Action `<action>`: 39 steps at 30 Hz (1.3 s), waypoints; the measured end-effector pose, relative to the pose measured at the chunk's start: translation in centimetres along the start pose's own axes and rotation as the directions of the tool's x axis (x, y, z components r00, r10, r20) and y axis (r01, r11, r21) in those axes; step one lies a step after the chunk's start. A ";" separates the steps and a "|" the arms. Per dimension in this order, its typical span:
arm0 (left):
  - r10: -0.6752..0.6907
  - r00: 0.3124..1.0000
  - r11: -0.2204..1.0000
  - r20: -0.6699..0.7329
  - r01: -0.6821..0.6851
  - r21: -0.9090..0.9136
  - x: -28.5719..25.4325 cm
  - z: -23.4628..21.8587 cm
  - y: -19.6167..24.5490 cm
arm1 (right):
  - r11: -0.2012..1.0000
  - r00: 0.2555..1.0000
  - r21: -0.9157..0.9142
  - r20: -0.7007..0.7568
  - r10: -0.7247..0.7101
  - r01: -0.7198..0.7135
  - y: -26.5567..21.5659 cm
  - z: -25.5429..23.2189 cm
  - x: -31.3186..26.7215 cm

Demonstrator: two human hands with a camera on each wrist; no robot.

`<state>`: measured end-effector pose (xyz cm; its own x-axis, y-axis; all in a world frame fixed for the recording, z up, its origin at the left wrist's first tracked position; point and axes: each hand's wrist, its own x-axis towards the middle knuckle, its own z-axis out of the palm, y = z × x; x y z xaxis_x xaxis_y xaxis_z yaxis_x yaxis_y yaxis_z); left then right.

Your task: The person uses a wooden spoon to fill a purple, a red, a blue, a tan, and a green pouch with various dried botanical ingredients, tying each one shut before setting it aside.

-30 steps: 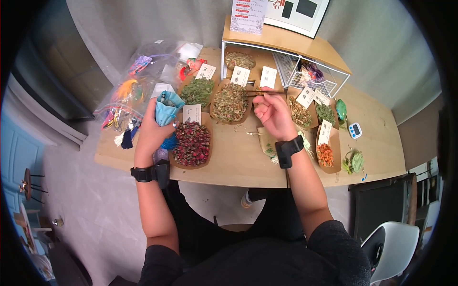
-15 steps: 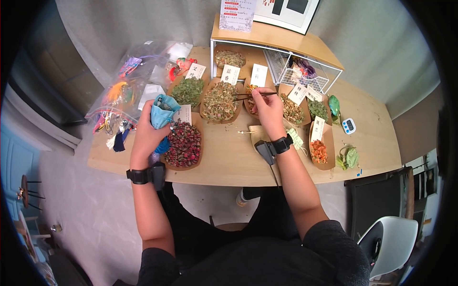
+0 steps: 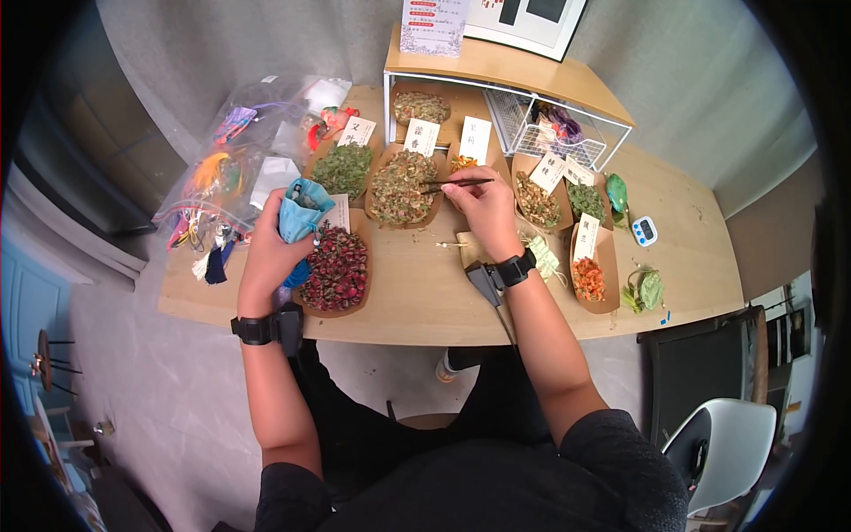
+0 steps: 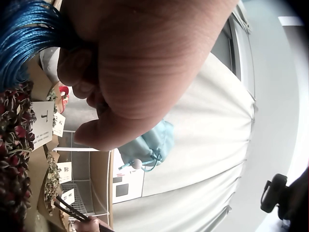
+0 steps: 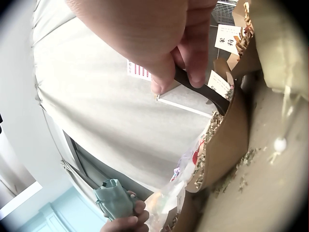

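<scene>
The head view looks forward and down from above the near edge of the tabletop [image 3: 417, 306]. The wrist views, turned sideways, look closely past the left hand [image 4: 149, 63] and right hand [image 5: 145, 34] to the curtain [image 4: 212, 125] beyond the tabletop; all share the pouch [image 3: 303, 213].

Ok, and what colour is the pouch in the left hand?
The pouch is light blue; it shows best in the head view.

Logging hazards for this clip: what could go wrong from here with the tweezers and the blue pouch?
Flakes pinched by the tweezers could drop before reaching the blue pouch; crumbs lie beside the herb tray. Some might land among the rosebuds, close beside the pouch. Its mouth is open, so a tilt of the left hand could spill any contents.
</scene>
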<state>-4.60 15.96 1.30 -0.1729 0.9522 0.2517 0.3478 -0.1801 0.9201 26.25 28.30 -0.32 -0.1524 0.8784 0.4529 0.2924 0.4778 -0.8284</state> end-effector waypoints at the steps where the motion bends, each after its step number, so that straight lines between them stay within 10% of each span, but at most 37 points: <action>1: 0.006 1.000 1.000 -0.005 -0.007 -0.009 -0.1 0.1 0.2 | 1.000 1.000 -0.012 0.006 0.007 -0.007 -0.1 0.0 0.0; 16: 0.024 0.998 0.999 0.056 -0.026 0.034 -0.2 0.6 0.5 | 1.000 0.999 -0.025 -0.030 -0.020 0.019 0.7 0.2 0.1; 33: 0.064 0.995 0.998 0.079 -0.064 0.007 0.0 0.6 0.2 | 0.772 0.997 0.635 0.041 -0.068 0.027 -7.8 3.7 -1.3; 39: 0.076 0.995 0.996 0.057 -0.078 0.033 -0.2 0.4 0.1 | 0.842 0.978 0.501 0.049 0.202 -0.199 -2.3 -0.2 1.6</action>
<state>-4.14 15.89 1.27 -0.0934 0.9482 0.3035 0.3906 -0.2455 0.8872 25.55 28.60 2.44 -0.1358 0.9562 0.2595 -0.1959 0.2308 -0.9531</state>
